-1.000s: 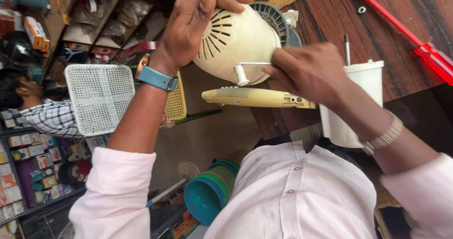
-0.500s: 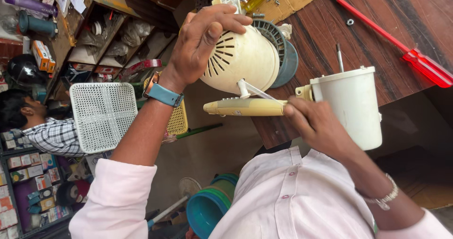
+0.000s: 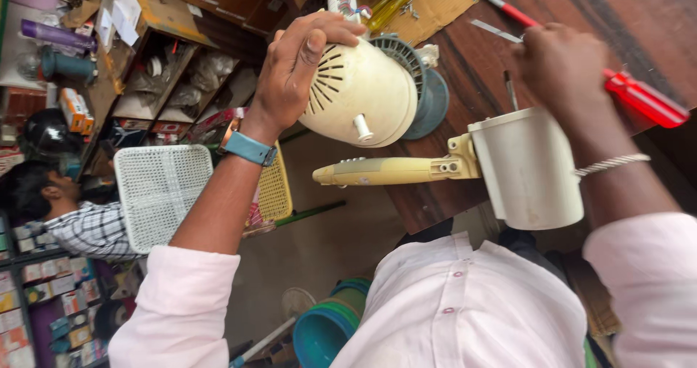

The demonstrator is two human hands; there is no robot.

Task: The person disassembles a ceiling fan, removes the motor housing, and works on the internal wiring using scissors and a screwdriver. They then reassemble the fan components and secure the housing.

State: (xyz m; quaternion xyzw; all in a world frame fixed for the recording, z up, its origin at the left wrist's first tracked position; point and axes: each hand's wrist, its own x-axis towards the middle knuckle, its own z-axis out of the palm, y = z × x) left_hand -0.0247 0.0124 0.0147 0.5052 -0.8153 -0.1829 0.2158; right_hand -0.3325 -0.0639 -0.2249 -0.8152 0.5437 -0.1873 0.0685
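Hands, two of them, work over a dark wooden table [image 3: 501, 77]. The left hand [image 3: 301, 66] is spread over the top of one cream fan motor housing [image 3: 359, 95], fingers curled around its slotted back and thumb pressed flat on the shell, so it has a firm hold of it. That wrist carries one blue watch band [image 3: 249, 148]. The housing sits at the table's edge, with one grey-blue round grille piece [image 3: 425, 92] just behind it and touching it.

The right hand [image 3: 563, 66] rests farther along the table, fingers bent under, at the shaft of one red-handled screwdriver [image 3: 639, 99]; whether the fingers actually close on the shaft cannot be told, since the back of the hand hides them. One silver bracelet [image 3: 613, 163] circles that wrist.

Just below the right hand stands one cream cylindrical fan base [image 3: 526, 168], joined to one long yellowed arm [image 3: 385, 170] that juts out past the table edge, beneath the housing. A second screwdriver, with a yellow handle [image 3: 385, 8], lies on a piece of brown cardboard [image 3: 443, 1] at the far side.

Below the table, one white mesh panel [image 3: 160, 193] leans beside one yellow mesh panel [image 3: 272, 190]. One other person in a checked shirt [image 3: 91, 230] sits by the shelves. One teal bucket [image 3: 327, 332] stands on the floor.
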